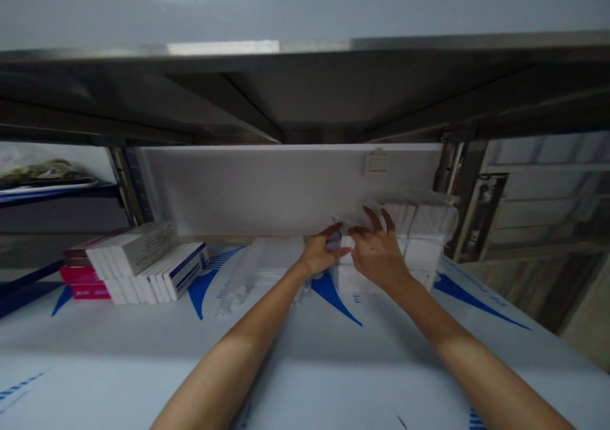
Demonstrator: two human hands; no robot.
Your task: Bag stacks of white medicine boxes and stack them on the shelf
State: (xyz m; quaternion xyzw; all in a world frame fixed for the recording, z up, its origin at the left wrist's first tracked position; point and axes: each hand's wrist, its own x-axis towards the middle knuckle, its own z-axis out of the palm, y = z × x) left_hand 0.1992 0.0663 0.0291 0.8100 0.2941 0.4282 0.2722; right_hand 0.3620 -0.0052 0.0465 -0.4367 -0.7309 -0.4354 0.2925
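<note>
Both my arms reach forward under a metal shelf to a plastic-wrapped bundle of white boxes [422, 227] at the back of the white shelf surface [305, 347]. My left hand [320, 251] is closed in a pinch on the clear plastic wrap at the bundle's left end. My right hand [379, 252] lies on the front of the bundle with its fingers spread over the wrap. A loose clear plastic bag [260, 268] lies just left of my left hand.
A row of white and blue boxes [152, 268] leans on the left, with red boxes [83, 277] beside them. A steel shelf underside [305, 93] hangs low overhead. A white back panel [286, 188] closes the rear. Shelf posts stand at both sides.
</note>
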